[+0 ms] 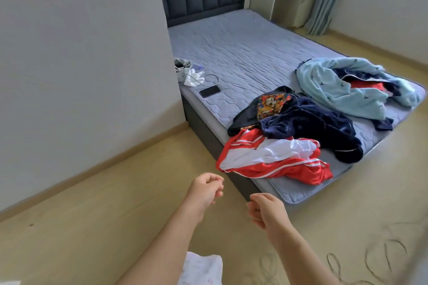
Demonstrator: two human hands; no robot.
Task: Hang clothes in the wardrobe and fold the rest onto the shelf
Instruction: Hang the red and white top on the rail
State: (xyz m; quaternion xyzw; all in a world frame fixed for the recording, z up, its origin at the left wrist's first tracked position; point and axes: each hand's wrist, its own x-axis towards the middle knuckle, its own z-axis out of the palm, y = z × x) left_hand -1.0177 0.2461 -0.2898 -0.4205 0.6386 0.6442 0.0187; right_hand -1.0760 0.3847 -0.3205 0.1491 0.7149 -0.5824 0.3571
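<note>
Bedroom: the bed (243, 53) stands ahead of both grips. Both the left grip (205, 188) and right grip (266, 209) are loosely curled and empty. Just beyond them, at the bed edge, lies the red jacket (273, 159), which looks light, limp and probably slippery; take it at the shoulders. Farther beyond, the navy fleece (310, 125) looks bulkier.

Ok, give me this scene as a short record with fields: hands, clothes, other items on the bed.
left hand: empty, fingers loosely curled
right hand: empty, fingers loosely curled
nearest clothing: red and white jacket, at the mattress corner
behind it: navy garment, with a patterned garment beside it
right side: light blue garment
other: phone near the left edge
progress: nothing picked up
</note>
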